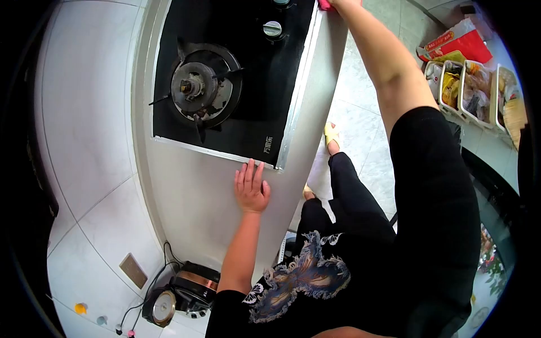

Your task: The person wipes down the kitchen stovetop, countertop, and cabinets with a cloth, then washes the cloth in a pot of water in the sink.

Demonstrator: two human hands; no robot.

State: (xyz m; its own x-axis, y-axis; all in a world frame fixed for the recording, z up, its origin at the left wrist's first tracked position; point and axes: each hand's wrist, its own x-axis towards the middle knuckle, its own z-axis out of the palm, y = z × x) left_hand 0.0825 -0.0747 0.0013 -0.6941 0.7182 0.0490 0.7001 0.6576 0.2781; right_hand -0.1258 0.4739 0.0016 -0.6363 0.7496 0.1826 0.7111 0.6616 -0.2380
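Note:
My left hand [252,187] lies flat on the grey counter [197,191], its fingers spread a little and their tips at the silver edge of the black gas stove [270,73]. It holds nothing. At the top edge of the view, my right hand [342,2] reaches to the stove's far front corner and is mostly cut off. Beside its fingers shows a bit of red cloth [324,4], which the hand appears to hold. The stove has a burner [194,87] with a dark pan support and a silver knob [273,29].
A black rice cooker [194,287] and cords stand at the lower left by the tiled wall [96,112]. White bins [476,90] with bagged goods and a red bag [459,42] are at the upper right. Pale floor tiles [360,124] lie below the counter's front edge.

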